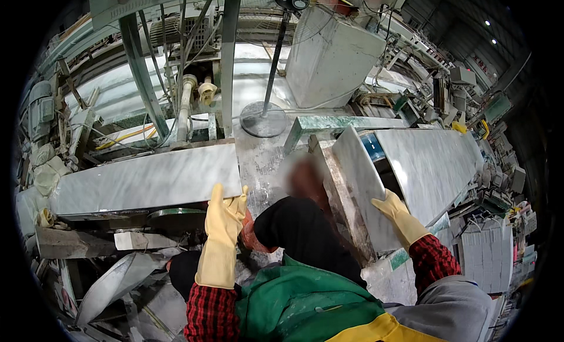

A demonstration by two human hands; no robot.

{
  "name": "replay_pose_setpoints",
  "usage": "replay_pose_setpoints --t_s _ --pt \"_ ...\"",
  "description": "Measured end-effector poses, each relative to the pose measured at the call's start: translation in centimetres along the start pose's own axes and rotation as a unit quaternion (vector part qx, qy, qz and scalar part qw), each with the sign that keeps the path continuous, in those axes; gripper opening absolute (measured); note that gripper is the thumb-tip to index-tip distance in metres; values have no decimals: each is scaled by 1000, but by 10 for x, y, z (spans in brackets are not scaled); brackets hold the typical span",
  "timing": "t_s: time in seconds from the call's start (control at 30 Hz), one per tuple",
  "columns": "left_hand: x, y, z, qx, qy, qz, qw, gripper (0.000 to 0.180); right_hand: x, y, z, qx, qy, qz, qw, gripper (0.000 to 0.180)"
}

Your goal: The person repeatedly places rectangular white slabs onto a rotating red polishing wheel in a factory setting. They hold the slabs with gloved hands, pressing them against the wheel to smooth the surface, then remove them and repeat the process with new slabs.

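I wear cream rubber gloves on both hands. My left hand grips the near right corner of a long white-grey marble slab, which lies flat across the left side. Some of its fingers rest on the slab's face and others curl at its end. On the right, my right hand is closed over the edge of a tilted marble panel. Beside that panel leans a wider polished marble slab, with a dark gap and a blue object between them. The undersides of both gripped pieces are hidden.
A rough-edged board stands by my legs. Beyond it lies a green-edged stone strip. A pedestal fan's round base stands on the floor ahead, near a large pale block. Broken stone pieces lie at lower left.
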State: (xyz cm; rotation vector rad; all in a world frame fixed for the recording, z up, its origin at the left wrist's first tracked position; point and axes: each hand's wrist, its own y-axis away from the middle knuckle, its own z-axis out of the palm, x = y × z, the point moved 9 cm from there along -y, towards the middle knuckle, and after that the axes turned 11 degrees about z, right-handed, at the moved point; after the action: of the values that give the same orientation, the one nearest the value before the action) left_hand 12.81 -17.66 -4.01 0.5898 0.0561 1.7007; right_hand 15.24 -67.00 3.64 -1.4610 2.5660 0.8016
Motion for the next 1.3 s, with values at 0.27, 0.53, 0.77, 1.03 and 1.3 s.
replay_pose_setpoints --t_s 0.27,0.53,0.77,1.03,1.3 --pt "3 1 2 8 -19 13 1000 45 10 -9 5 4 19 -14 1000 45" --pt "7 3 2 11 -10 36 999 43 -12 22 14 -48 17 -15 999 48" --pt "17 7 3 26 -13 45 999 44 -22 39 16 -90 12 -16 996 43" --pt "17 4 -3 47 -15 53 997 43 -2 18 17 -85 26 -3 996 45" --pt "26 7 -11 56 -25 68 996 43 -18 20 13 -79 6 -3 997 43"
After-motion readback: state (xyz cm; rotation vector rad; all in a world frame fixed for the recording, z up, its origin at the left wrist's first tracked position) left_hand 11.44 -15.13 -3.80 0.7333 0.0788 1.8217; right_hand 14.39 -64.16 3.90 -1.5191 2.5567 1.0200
